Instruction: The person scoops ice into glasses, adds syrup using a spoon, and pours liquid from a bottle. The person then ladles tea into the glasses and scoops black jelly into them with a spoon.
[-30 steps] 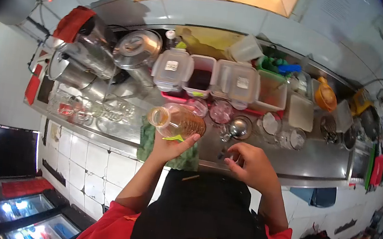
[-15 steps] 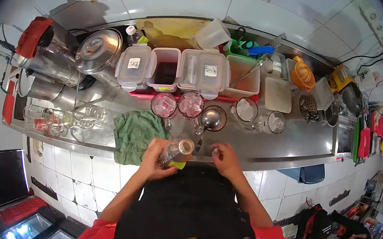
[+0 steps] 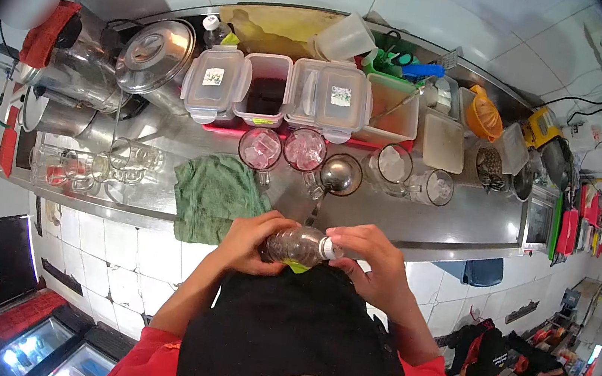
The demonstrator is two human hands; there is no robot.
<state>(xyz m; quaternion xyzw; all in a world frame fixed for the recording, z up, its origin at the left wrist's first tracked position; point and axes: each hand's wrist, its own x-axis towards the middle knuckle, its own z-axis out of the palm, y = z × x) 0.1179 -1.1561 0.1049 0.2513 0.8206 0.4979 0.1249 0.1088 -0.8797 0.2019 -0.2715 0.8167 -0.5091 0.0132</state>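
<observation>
We had the white cap (image 3: pixel 331 249) at the mouth of the bottle (image 3: pixel 294 246), both hands on the work.

Half a second earlier the mouth showed bare and our right hand (image 3: pixel 374 263) was apart from it; now that hand had come across to the cap, so we judged the closing under way, though we could not tell how tight it sat. Our left hand (image 3: pixel 253 241) was wrapped around the bottle's body, gripping it, while the right was partly curled, fingers above and thumb below, pinching the cap. The bottle was tilted well over, its cap toward our right, in front of the apron (image 3: pixel 275 335) by the near edge of the table (image 3: pixel 409 224), just beside the green cloth (image 3: pixel 213 196).
</observation>
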